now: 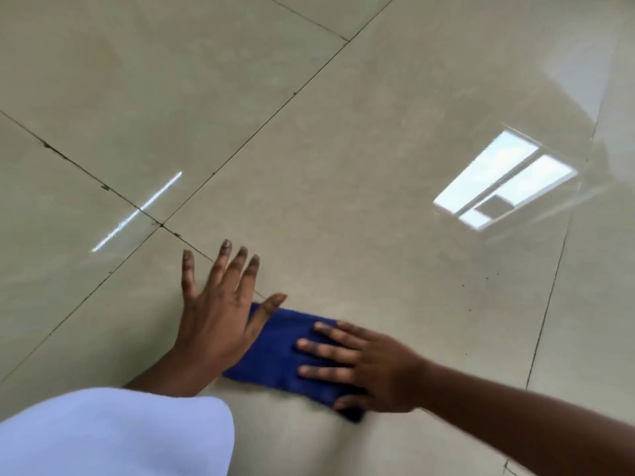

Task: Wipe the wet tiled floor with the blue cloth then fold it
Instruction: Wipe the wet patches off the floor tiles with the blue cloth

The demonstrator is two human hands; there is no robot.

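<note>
No writing or label shows on the blue cloth point(275, 352), which lies folded into a narrow band flat on the glossy beige tiled floor point(343, 166). Its long axis runs on a slant, from its upper-left end beside the left hand to its lower-right end under the right hand, where a dark corner pokes out nearest the camera. The left hand point(216, 310) lies flat with its fingers spread and straight; most of it rests on the bare tile, and its thumb side overlaps the cloth's upper-left end. The right hand point(364, 365) presses flat on the cloth's other end, fingers straight and pointing left along the band, thumb at the near edge. A pale sleeve point(103, 434) fills the lower-left corner. A window's reflection point(505, 180) gleams on the tile, well apart from the cloth.
</note>
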